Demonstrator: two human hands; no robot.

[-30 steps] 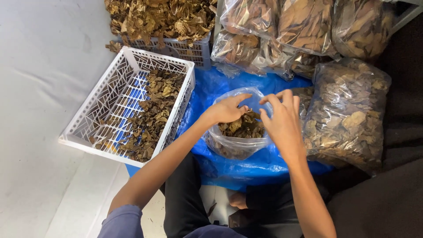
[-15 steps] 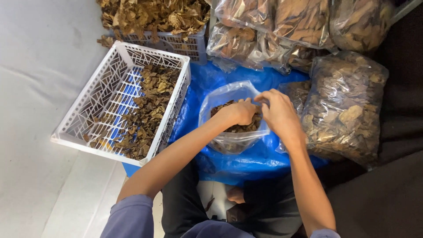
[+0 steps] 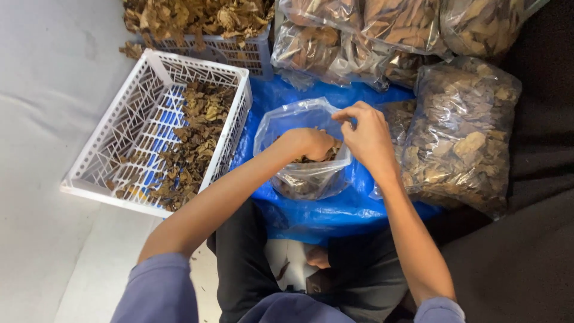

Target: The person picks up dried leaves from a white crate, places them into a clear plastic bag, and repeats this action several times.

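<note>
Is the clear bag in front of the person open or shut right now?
Open. The clear bag's mouth gapes upward, the left hand is down inside it among dried leaves, and the right hand holds its rim.

packing spot | dried-leaf bags [image 3: 460,131] | white crate [image 3: 101,155] | blue tarp [image 3: 335,209]

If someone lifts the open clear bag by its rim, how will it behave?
The open clear bag probably sags and folds: its thin film already crumples around the left hand. It likely feels light, holding only dried leaves. The leaves look brittle and may crumble.
</note>
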